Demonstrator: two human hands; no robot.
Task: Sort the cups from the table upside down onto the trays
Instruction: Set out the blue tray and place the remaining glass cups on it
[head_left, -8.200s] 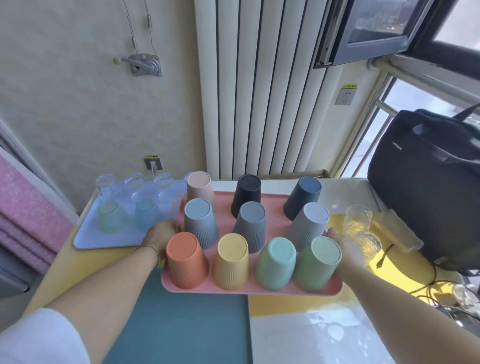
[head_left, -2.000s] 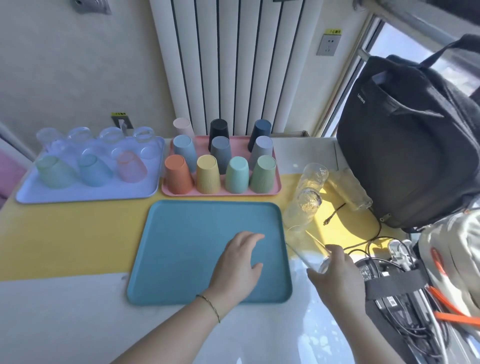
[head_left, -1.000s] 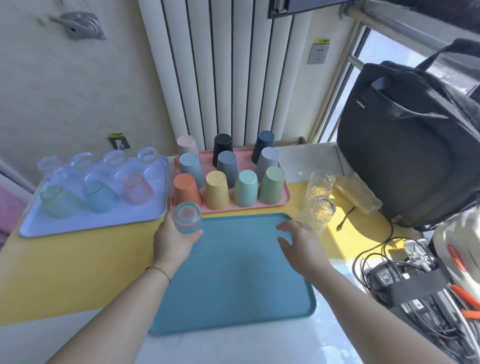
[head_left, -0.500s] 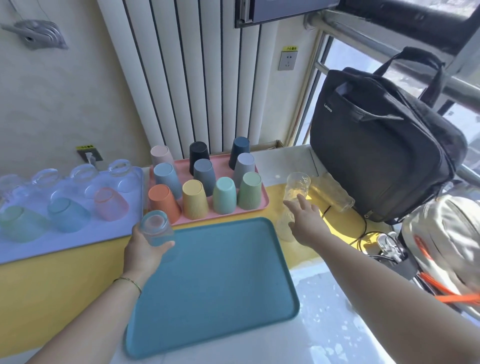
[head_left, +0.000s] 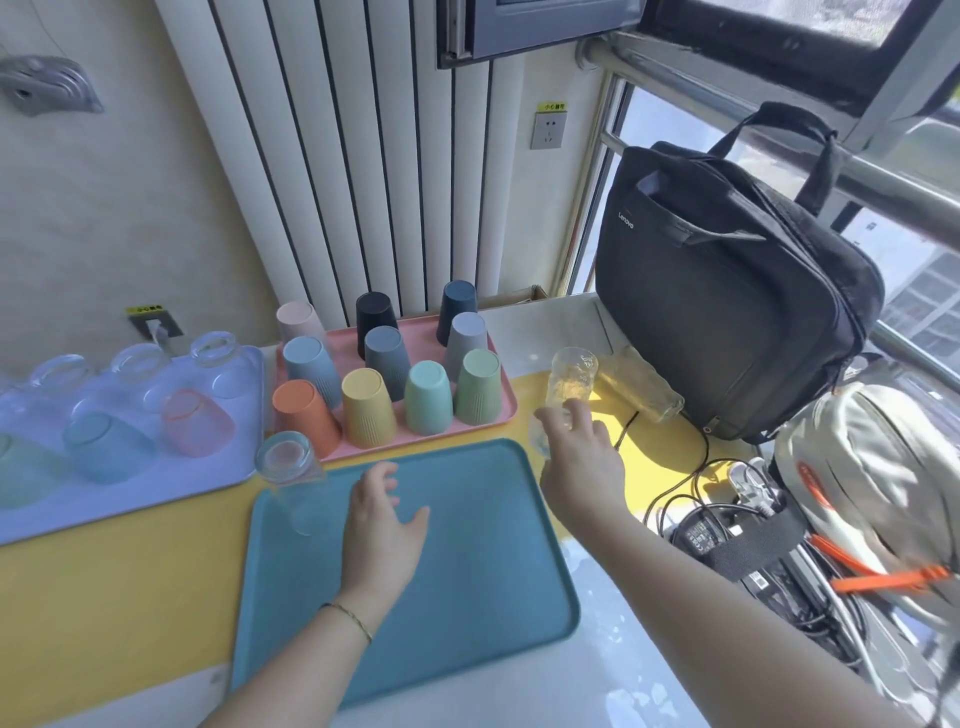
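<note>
Glass tumbler (head_left: 288, 467) stands upturned in the far-left corner of the teal tray (head_left: 467, 571), left hand (head_left: 382, 525) spread-fingered beside it, while the right hand (head_left: 579, 457) reaches the glasses (head_left: 571, 376) left on the table (head_left: 104, 597), grip unclear.

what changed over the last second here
The left hand let go of the clear glass cup, which now stands upside down in the far left corner of the teal plastic tray, its fingers spread above it. The right hand has reached to the clear glasses right of the tray; grip unclear. The pink tray of coloured cups and the lilac tray stayed put.
</note>
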